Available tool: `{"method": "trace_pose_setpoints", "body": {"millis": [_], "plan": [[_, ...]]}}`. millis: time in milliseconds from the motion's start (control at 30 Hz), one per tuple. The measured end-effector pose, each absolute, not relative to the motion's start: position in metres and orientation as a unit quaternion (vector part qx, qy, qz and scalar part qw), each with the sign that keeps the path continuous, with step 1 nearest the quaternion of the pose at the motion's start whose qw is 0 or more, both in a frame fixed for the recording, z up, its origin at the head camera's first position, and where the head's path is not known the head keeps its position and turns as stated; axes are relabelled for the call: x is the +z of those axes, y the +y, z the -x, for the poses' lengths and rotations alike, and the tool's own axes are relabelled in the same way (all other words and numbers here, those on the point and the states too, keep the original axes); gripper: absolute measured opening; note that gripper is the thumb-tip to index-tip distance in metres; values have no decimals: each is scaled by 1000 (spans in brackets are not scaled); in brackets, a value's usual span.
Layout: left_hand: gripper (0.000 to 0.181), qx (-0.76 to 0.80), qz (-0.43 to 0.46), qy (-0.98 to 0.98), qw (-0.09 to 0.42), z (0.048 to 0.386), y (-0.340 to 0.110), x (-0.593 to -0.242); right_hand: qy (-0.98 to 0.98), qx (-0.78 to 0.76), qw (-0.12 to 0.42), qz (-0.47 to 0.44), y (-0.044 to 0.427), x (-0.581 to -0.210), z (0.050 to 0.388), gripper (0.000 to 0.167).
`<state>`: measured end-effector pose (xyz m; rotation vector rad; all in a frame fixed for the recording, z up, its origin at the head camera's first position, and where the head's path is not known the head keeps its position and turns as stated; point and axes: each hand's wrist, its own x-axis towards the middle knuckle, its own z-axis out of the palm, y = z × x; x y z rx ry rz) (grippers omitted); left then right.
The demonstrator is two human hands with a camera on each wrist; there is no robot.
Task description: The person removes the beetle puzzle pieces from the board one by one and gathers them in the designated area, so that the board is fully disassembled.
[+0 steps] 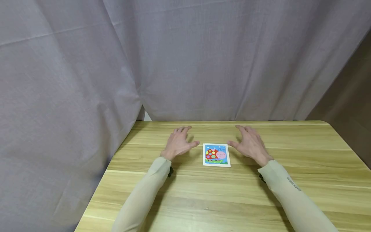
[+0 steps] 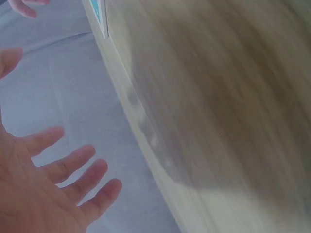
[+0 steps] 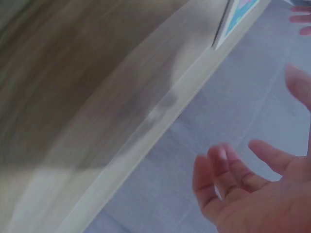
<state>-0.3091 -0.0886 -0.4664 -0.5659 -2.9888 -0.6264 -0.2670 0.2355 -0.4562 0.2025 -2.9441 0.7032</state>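
A square picture puzzle (image 1: 216,155) with a white border lies flat on the wooden table, showing a red spotted ladybug with a pink face on blue and green. To its left, my left hand (image 1: 179,143) hovers above the table with fingers spread and nothing held. My right hand (image 1: 250,144) mirrors it on the other side, its thumb near the picture's upper right corner. In the left wrist view the left palm (image 2: 34,194) is bare; the right wrist view shows the right palm (image 3: 272,204) bare too, fingers loosely bent. Only a corner of the picture (image 3: 235,22) shows there.
The light wooden table (image 1: 214,199) has its far edge against a grey curtain (image 1: 197,64), which also hangs along the left side. A brown surface (image 1: 347,100) stands beyond the table's right edge.
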Motion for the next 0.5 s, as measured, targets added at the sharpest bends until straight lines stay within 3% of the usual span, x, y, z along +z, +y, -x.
{"method": "trace_pose_setpoints", "body": {"millis": [200,500], "plan": [[93,-206,188,-961,-3,307,-77,-465,-952,290,34,-91,229,-456,268,63],[87,-163,208,-964,-25,302,-49,-467,-946,297,25,-130,219,-465,270,34]]}}
